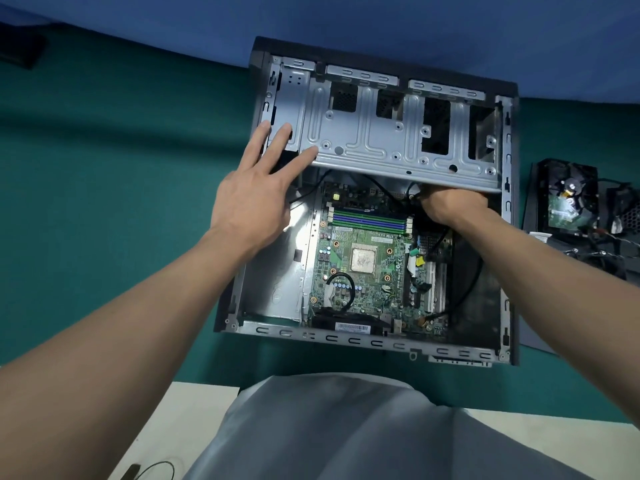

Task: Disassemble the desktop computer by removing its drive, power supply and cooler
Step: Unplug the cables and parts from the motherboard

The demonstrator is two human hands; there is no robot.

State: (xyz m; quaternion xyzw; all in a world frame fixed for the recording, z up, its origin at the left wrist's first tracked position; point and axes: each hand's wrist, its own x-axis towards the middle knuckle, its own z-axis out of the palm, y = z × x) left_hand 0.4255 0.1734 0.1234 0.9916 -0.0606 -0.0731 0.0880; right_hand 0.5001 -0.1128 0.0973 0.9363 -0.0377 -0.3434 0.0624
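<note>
Open computer case (377,341) lies flat on green counter (104,185). Left grip (249,195): fingers straight, spread, tips resting on left corner of grey drive cage (374,133). Right grip (450,206) reaches under the cage's near edge among black cables; fingers hidden, hold cannot be told. Processor (363,259) bare on motherboard (367,299). Drive (568,206) lies outside the case, to its right

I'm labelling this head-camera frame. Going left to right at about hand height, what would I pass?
left hand → bare processor → right hand → loose hard drive
</note>
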